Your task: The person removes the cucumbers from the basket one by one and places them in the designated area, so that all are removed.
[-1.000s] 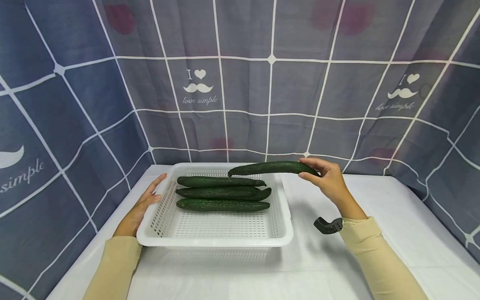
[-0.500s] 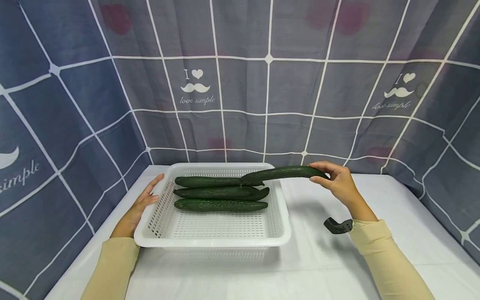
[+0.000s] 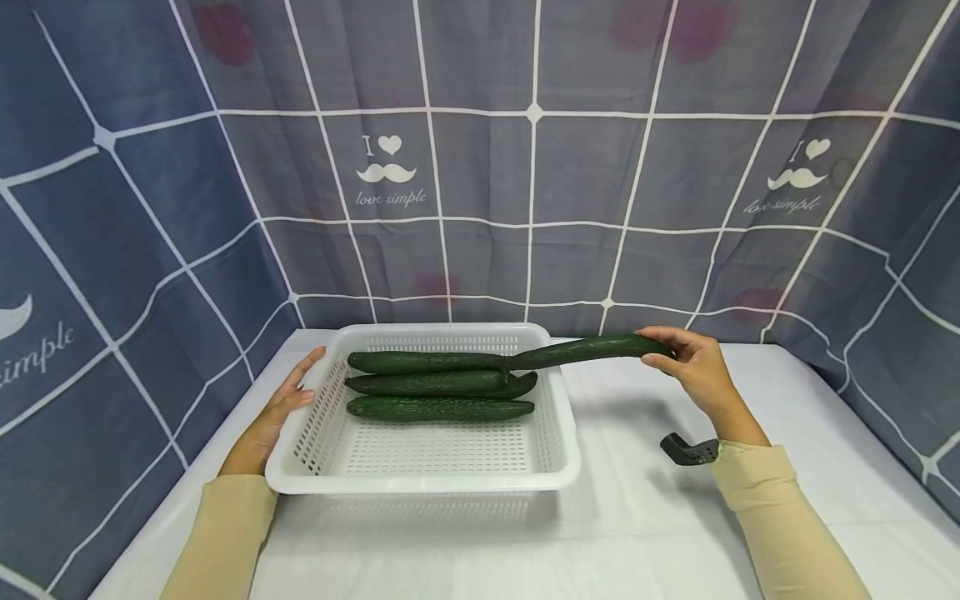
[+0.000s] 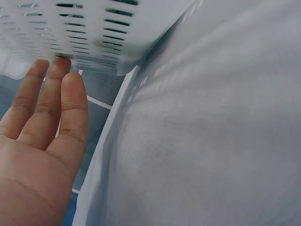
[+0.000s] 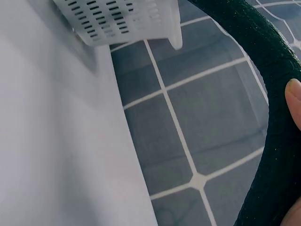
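Across the basket's (image 3: 420, 485) two o'clock rim: cucumber (image 3: 585, 351), long axis roughly nine to three, inner tip by the other cucumbers (image 3: 442, 408); contact unclear. Right hand (image 3: 701, 371) nearer, pinching the three o'clock end between thumb and fingers; from there the length points toward nine. Left hand (image 3: 273, 417) well apart, at basket's nine o'clock side, fingers extended, gripping nothing; can't tell if touching the wall. From it, held cucumber lies toward three, beyond most of the basket.
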The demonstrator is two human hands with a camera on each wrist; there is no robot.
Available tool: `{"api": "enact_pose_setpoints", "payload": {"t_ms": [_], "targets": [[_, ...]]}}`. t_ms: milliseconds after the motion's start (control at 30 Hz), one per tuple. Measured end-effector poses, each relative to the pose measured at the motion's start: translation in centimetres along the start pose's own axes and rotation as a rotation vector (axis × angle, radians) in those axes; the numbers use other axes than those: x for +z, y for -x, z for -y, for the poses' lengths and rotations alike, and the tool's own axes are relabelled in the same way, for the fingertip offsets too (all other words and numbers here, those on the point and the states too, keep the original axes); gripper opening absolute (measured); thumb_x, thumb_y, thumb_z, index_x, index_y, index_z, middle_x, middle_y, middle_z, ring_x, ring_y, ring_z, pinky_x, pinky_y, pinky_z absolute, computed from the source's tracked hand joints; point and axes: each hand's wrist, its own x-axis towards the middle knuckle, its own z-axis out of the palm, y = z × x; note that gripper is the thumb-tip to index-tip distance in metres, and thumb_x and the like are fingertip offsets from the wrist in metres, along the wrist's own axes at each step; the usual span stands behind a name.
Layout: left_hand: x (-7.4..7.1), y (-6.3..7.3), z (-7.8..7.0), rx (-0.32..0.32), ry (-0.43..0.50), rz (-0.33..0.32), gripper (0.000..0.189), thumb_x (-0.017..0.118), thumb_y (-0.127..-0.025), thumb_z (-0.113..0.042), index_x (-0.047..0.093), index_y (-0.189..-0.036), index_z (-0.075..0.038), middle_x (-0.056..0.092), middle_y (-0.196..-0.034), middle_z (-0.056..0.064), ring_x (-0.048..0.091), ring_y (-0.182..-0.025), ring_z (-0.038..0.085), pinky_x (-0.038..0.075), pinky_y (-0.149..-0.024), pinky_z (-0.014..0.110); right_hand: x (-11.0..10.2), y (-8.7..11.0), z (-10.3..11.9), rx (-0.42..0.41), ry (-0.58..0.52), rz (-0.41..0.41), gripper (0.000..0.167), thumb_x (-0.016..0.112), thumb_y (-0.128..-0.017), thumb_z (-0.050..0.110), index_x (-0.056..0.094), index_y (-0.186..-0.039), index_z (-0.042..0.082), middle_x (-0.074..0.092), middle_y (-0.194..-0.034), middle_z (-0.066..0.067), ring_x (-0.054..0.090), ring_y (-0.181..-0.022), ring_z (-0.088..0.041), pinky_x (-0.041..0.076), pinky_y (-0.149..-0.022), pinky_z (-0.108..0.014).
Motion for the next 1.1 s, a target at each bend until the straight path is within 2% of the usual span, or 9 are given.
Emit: {"api": "enact_pose_setpoints", "payload": {"t_ms": [300,500,633,800,1100], "targets": [[0.1,0.0,-0.1,-0.029,-0.020,-0.022,0.064,0.049,-0.106,-0.022,0.038,-0.162,-0.050,0.045,-0.156,-0.015,0.051,-0.135,0.010,0.050,-0.101,0.035,-2.0,0.6,-0.6,0.030,-0.046,-0.063,0.036,0.071,-0.090,-0.022,0.079,-0.120,-0.002,0.079,-0.106,0.009,0.072,-0.093,-0.001,0.055,-0.078,-0.014],[-0.1,0.1,-0.1,-0.033,-0.005,-0.025,0.064,0.050,-0.106,-0.022,0.037,-0.163,-0.048,0.048,-0.154,-0.012,0.054,-0.131,0.012,0.052,-0.100,0.037,-3.3,0.8,-1.2,0.049,-0.095,-0.106,0.040,0.069,-0.091,-0.024,0.080,-0.120,0.001,0.079,-0.108,0.009,0.072,-0.097,-0.002,0.056,-0.081,-0.015],[0.0,0.1,-0.2,-0.033,-0.010,-0.028,0.064,0.050,-0.106,-0.023,0.036,-0.163,-0.048,0.047,-0.154,-0.013,0.054,-0.131,0.012,0.052,-0.100,0.036,-4.0,0.9,-1.5,0.044,-0.182,-0.123,0.043,0.065,-0.090,-0.028,0.080,-0.118,0.000,0.080,-0.108,0.006,0.073,-0.097,-0.005,0.056,-0.080,-0.016],[-0.1,0.0,-0.1,0.003,-0.017,-0.020,0.063,0.048,-0.106,-0.020,0.040,-0.162,-0.048,0.051,-0.153,-0.015,0.054,-0.132,0.011,0.051,-0.100,0.033,-4.8,1.0,-1.9,0.025,-0.272,-0.149,0.045,0.061,-0.089,-0.033,0.080,-0.116,-0.002,0.080,-0.107,0.001,0.074,-0.097,-0.007,0.057,-0.079,-0.018],[-0.2,-0.1,0.1,0.008,-0.015,0.003,0.063,0.047,-0.106,-0.020,0.040,-0.161,-0.049,0.051,-0.153,-0.016,0.054,-0.133,0.009,0.050,-0.101,0.032,-6.0,1.7,-2.5,0.092,-0.273,-0.195,0.048,0.060,-0.089,-0.033,0.082,-0.111,0.003,0.079,-0.104,0.002,0.073,-0.096,-0.006,0.057,-0.079,-0.017]]}}
